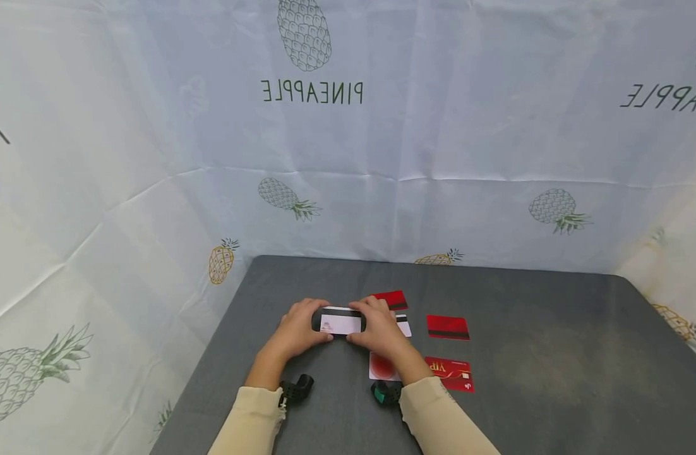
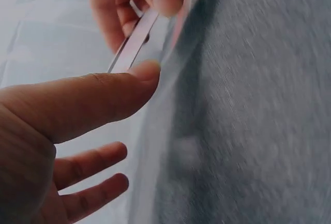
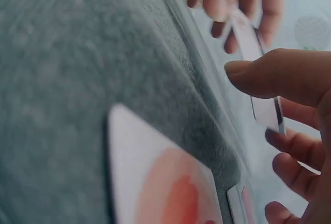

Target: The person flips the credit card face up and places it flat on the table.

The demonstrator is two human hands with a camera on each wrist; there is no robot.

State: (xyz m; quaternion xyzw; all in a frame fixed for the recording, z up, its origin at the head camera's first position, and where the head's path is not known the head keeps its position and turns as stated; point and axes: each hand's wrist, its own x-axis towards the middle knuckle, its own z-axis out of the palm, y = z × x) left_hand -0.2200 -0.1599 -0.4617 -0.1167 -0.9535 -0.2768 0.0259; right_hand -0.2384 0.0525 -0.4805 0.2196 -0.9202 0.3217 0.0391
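Observation:
A white card (image 1: pixel 340 324) with a dark stripe along its long edge is held up between both hands over the grey table. My left hand (image 1: pixel 295 330) pinches its left end between thumb and fingers, and my right hand (image 1: pixel 381 327) grips the other end the same way. From the left wrist, the card (image 2: pixel 135 43) appears nearly edge-on beyond the left thumb. The right wrist view shows the card's pale face (image 3: pixel 266 111) behind the right thumb. Close under the right forearm, a white card with a red round print (image 1: pixel 381 368) lies partly covered.
Right of the hands lie a red striped card (image 1: pixel 395 299), a white striped card (image 1: pixel 403 326) partly hidden by the right hand, another red card (image 1: pixel 447 327) and a red VIP card (image 1: pixel 456 375). A pineapple-print curtain (image 1: pixel 439 139) hangs behind the table (image 1: pixel 530 404).

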